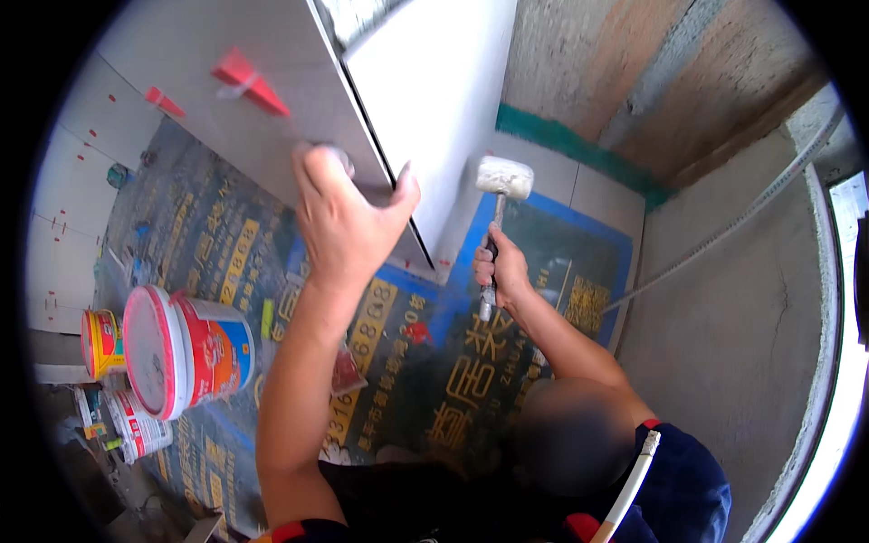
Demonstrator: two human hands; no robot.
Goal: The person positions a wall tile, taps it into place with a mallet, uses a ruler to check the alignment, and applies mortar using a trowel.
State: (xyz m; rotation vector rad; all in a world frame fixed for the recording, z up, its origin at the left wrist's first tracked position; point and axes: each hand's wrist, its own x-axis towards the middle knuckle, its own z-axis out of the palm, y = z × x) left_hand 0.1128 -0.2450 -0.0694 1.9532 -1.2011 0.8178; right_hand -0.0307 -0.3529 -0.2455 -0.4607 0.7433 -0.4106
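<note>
My right hand is wrapped round the handle of a mallet, whose pale, scuffed head points up and away from me. My left hand is raised at a large grey tile panel, close to its corner edge. Its thumb and fingers are apart, the thumb near the edge and the curled fingers over the face. Contact with the tile is hard to tell. A dark gap runs along the edge between this panel and a bright white face. Red wedges stick out from the grey panel.
Left of me stand a large red-lidded bucket, a small yellow-red tub and a white pail. A printed dark protective mat with blue tape covers the floor. A corrugated hose hangs along the right wall.
</note>
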